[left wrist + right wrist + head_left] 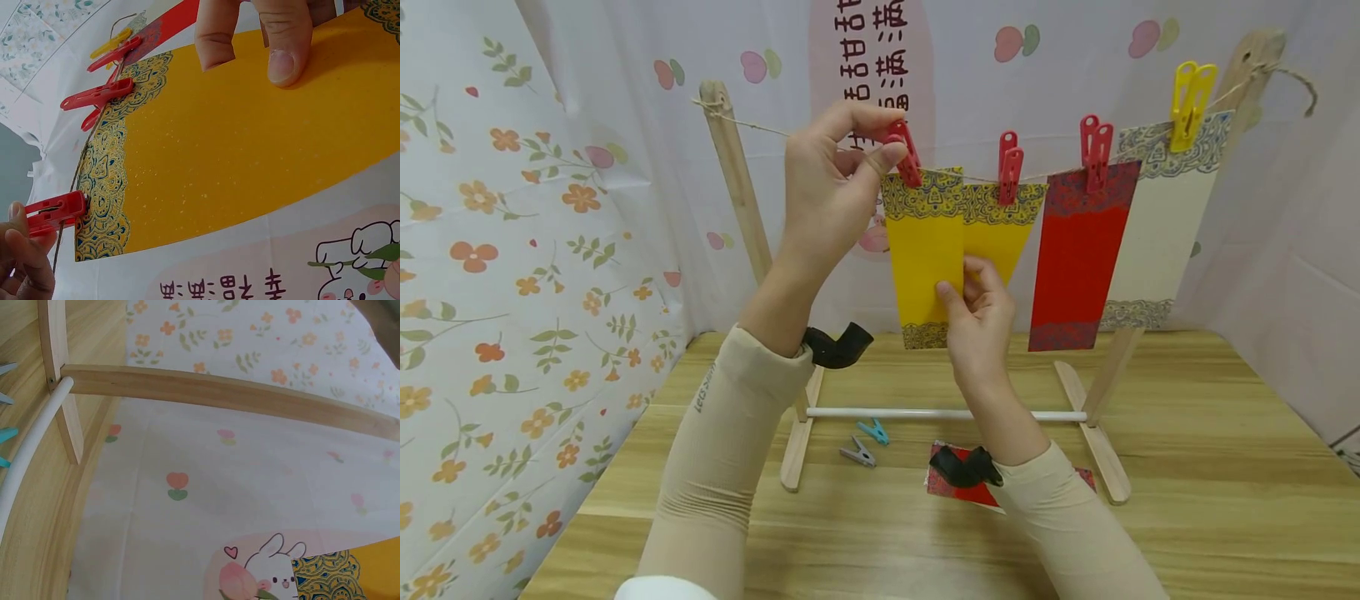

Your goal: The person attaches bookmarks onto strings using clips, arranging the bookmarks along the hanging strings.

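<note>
My left hand pinches a red clothespin between thumb and fingers. That clothespin sits at the top edge of a yellow card with a dark patterned border, right at the string. In the left wrist view, its jaws overlap the card's patterned end, and the string runs past. Lower down, my right hand pinches the card's right edge, thumb on the front face. Just behind it, a second yellow card hangs from another red clothespin. The right wrist view catches only the card's lower patterned corner.
A red card and a cream card hang farther right, the latter under a yellow clothespin. Wooden posts and a white rod form the stand. Grey and blue clothespins and more cards lie on the table.
</note>
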A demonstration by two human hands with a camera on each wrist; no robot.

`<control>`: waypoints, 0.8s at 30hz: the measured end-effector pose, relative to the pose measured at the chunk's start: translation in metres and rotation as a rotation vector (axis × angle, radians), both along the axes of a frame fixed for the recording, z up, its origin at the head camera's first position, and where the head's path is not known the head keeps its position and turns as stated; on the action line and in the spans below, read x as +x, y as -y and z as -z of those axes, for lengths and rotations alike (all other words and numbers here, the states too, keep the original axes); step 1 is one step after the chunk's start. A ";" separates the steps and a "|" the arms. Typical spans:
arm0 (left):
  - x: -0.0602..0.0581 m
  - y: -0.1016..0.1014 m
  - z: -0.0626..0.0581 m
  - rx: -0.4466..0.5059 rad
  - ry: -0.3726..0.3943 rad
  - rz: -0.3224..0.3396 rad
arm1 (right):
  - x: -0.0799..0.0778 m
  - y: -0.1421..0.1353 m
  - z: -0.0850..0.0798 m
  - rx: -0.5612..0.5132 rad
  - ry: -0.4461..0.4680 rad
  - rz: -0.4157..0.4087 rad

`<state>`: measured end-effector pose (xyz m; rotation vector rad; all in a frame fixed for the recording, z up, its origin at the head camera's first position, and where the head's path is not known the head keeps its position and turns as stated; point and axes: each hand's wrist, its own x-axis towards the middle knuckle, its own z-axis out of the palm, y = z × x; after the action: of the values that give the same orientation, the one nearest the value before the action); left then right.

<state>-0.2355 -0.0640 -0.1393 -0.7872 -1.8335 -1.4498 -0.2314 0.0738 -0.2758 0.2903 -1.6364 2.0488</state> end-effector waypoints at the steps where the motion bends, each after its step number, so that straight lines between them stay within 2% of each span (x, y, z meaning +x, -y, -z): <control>1: 0.000 0.000 0.000 0.004 0.015 0.000 | 0.000 0.000 0.000 -0.002 -0.001 0.000; 5: 0.000 -0.001 0.000 0.015 0.078 -0.004 | -0.001 0.000 0.000 -0.012 0.000 -0.005; 8: 0.000 -0.002 0.001 0.008 0.091 -0.008 | -0.001 0.000 0.000 -0.011 0.002 -0.004; 13: 0.000 -0.002 0.001 -0.016 0.101 0.007 | -0.001 0.000 0.001 -0.012 0.011 0.003; 18: 0.001 0.000 0.002 -0.034 0.108 0.054 | -0.001 0.001 0.002 -0.021 0.008 0.014; 24: -0.003 0.002 0.003 -0.051 0.101 0.080 | -0.002 -0.001 0.005 -0.040 0.021 0.011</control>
<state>-0.2382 -0.0655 -0.1426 -0.8346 -1.9405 -1.5236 -0.2329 0.0744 -0.2803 0.2463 -1.6036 2.0798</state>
